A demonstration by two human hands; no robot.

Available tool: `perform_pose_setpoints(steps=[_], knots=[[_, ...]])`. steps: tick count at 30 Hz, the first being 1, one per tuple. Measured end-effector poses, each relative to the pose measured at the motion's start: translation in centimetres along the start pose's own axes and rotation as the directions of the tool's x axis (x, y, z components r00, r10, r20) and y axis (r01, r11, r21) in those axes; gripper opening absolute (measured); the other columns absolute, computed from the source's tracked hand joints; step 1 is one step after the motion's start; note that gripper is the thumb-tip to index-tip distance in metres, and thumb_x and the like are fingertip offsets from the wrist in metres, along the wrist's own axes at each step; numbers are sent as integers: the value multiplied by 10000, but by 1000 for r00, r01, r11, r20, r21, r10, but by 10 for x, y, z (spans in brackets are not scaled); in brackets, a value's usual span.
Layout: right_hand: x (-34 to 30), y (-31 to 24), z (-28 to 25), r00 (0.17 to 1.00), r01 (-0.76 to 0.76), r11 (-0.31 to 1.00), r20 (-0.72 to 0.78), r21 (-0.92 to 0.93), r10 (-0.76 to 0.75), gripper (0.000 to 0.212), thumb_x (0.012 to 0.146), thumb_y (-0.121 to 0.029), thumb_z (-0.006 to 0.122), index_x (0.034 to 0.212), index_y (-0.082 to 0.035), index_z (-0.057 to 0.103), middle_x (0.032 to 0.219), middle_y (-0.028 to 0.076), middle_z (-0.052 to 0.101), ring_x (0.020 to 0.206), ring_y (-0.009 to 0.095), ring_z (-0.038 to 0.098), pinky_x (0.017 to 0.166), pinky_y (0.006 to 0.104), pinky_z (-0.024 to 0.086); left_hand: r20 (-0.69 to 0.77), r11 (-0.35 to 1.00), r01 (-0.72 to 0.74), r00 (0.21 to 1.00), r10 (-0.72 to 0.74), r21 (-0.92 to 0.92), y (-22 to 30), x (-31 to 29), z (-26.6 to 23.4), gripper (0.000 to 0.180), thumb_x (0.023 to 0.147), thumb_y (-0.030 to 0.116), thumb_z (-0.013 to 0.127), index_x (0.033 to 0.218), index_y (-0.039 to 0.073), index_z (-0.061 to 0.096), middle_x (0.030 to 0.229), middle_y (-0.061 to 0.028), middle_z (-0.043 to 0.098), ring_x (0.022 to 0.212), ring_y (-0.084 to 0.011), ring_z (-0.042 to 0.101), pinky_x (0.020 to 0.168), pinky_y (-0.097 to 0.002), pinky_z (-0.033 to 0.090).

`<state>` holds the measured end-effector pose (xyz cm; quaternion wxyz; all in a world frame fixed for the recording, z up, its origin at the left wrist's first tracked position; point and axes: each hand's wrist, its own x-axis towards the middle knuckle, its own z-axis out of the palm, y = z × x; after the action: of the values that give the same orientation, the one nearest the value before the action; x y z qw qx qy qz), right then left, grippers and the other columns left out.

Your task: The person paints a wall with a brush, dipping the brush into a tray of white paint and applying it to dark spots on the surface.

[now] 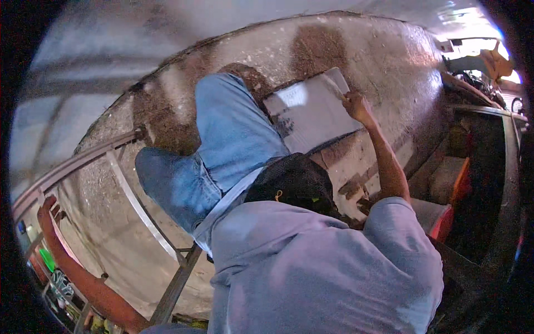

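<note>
A flat grey sheet (317,114) lies on the worn floor ahead of me, its left part marked with a bright patch and a dark stain. Over the sheet's right edge, my right hand (359,107) is closed. From its fingertips a thin, pale, stick-like thing (335,88) runs across the sheet; its kind is too blurred to tell. Far to the left, my left hand (50,214) is beside a metal frame (83,161), fingers apart and slightly bent, with nothing visible in them. Whether it touches the rail I cannot tell.
My bent legs in blue jeans (233,122) are left of the sheet. The metal frame's crossbar (139,203) slants near my knee. Cushioned seats with red-orange sides (439,220) stand at right. A pale sheet-like wall (111,61) curves behind. Coloured items (47,259) crowd the lower left.
</note>
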<state>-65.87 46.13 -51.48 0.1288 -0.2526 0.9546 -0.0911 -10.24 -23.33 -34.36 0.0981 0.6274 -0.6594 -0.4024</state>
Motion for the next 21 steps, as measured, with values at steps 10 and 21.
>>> perform_pose_setpoints(steps=[10,21], knots=[[53,93,42,981,117,951,182,-287,-66,198,667,-168,541,750,9,572,787,188,559,772,303,555,649,399,446,-18,991,18,1000,-20,-135,-13,4,-13,365,729,316,518,1003,75,543,997,-56,530,867,-207,506,732,-300,414],[71,51,27,901,124,966,434,-226,-14,176,687,-158,527,623,4,556,536,106,568,471,187,572,406,336,448,17,1000,-4,1000,4,11,-4,1,-16,399,688,320,576,966,36,540,996,-67,520,879,-228,491,757,-303,409]])
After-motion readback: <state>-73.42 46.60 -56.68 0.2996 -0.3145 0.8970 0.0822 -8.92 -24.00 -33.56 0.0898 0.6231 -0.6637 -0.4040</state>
